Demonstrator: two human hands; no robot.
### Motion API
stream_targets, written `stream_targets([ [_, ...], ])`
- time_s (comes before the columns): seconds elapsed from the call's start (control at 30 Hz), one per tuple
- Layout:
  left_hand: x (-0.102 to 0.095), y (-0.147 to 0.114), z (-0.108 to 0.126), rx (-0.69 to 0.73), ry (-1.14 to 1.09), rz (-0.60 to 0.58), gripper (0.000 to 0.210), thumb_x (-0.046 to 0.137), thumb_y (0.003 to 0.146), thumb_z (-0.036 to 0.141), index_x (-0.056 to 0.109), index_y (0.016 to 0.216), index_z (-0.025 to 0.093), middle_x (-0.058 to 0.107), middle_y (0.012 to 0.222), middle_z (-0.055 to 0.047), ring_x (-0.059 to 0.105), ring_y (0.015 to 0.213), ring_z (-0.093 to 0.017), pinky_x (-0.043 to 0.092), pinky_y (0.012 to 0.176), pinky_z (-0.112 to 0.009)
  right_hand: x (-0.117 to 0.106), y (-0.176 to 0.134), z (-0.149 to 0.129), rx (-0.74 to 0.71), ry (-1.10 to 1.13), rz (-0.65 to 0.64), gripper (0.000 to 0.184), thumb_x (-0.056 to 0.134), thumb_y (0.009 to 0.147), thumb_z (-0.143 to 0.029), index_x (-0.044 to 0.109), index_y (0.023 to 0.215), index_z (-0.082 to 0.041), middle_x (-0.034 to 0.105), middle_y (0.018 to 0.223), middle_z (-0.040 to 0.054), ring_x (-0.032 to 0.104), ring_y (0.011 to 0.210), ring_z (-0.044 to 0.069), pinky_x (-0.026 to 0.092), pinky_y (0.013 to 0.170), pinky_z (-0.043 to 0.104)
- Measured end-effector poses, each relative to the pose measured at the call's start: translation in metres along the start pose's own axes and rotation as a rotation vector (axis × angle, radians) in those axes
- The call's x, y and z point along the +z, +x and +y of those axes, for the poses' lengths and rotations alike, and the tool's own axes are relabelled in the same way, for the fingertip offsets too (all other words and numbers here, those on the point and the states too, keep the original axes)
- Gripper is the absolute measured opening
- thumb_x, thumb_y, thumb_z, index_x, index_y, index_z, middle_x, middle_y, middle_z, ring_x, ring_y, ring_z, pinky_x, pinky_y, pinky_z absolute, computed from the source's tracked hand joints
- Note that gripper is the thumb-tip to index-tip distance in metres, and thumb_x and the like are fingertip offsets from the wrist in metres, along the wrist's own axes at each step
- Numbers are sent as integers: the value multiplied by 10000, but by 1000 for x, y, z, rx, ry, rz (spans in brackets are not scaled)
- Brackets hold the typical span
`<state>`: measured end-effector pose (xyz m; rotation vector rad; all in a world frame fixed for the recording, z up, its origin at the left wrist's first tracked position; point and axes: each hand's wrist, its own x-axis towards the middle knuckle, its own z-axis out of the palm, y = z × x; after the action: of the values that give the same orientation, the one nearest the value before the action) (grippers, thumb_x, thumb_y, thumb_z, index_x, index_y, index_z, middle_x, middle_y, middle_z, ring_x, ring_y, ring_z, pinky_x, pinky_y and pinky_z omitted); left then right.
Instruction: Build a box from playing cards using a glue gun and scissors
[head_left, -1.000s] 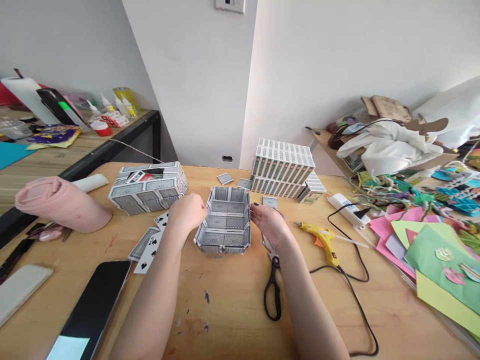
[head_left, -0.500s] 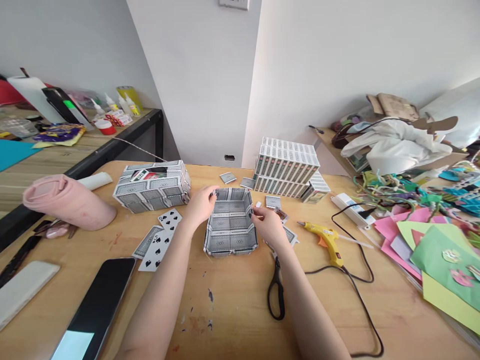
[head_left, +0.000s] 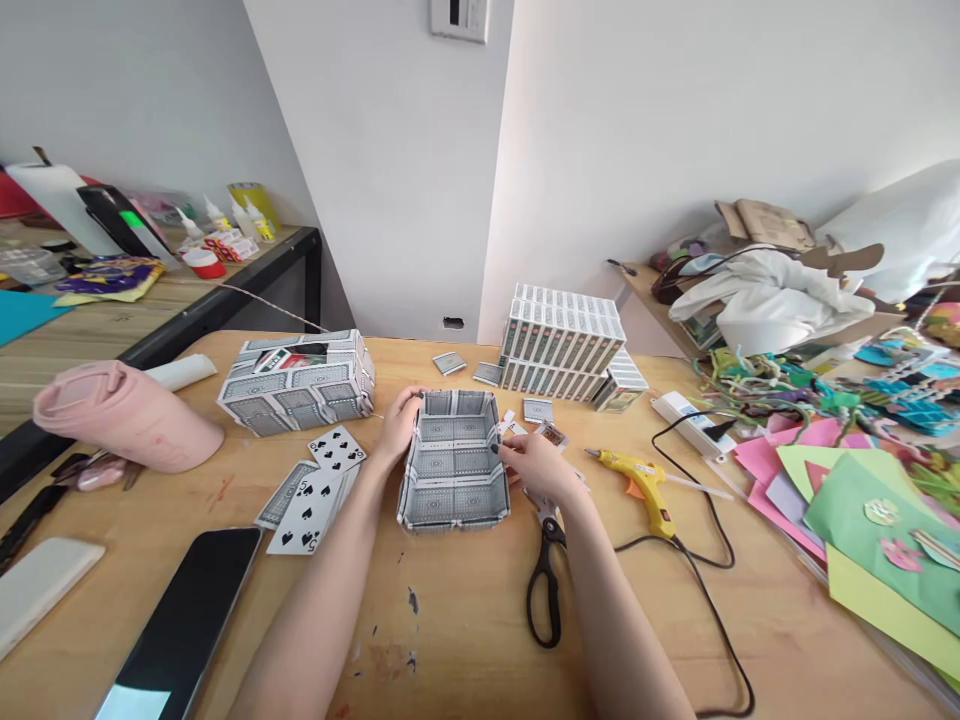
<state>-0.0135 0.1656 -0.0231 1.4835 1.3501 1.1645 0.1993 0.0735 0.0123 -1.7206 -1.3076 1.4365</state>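
An open tray built of grey-backed playing cards (head_left: 454,462) sits in front of me, its inside facing up. My left hand (head_left: 400,430) grips its left wall near the far corner, fingers closed and partly hidden behind the edge. On the opposite side my right hand (head_left: 538,466) pinches the right wall, thumb inside the rim. Scissors (head_left: 546,590) with black handles lie by my right wrist, blades partly under it. Close to my left forearm are loose playing cards (head_left: 306,512), two of them face-up spades.
A box covered in cards (head_left: 296,385) stands at the back left, stacked card packs (head_left: 559,345) at the back right. A yellow glue gun (head_left: 646,485) with a trailing cord (head_left: 712,620) lies right. Left are a phone (head_left: 187,620) and a pink roll (head_left: 127,415).
My left hand has slid slightly down the tray's left side, and the tray looks a little turned. My right hand stays on the right wall. The camera view has shifted slightly.
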Motion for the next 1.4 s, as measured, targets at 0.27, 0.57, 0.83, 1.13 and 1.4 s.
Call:
stream_targets([
  [0.27,-7,-19,7,15,-165,-138,307,432,742,339,637,852,138,676,973,-87,606,920,-213,462,837,-313,-14,-10,5,-38,-125,-182,261,634,693,-428,668,648,-173,671,613,27,610,546,131,472,480,217],
  [0.57,-8,-24,7,15,-166,-150,333,414,745,303,686,820,126,691,966,-92,601,940,-222,443,876,-329,-20,-17,-9,-127,-163,97,257,579,744,-368,701,865,-176,710,761,46,659,717,178,490,636,274],
  [0.83,-6,-44,2,-5,-126,-30,337,397,782,346,658,846,142,687,930,-74,599,906,-211,460,820,-311,-48,-34,-1,-138,33,377,299,572,738,-395,673,868,-146,714,790,87,668,694,187,533,598,289],
  [1.13,-13,-67,5,-54,2,70,310,402,821,355,632,837,149,667,844,-44,585,862,-203,446,762,-277,-70,-52,16,-49,-380,614,253,516,744,-391,681,801,-208,695,762,46,590,516,145,439,528,278],
  [1.4,-11,-89,7,9,1,255,362,364,852,360,627,986,150,653,1061,-80,579,1015,-206,427,896,-281,-36,-51,41,-106,-451,517,189,623,666,-305,586,503,-217,588,559,56,544,591,221,417,670,419],
])
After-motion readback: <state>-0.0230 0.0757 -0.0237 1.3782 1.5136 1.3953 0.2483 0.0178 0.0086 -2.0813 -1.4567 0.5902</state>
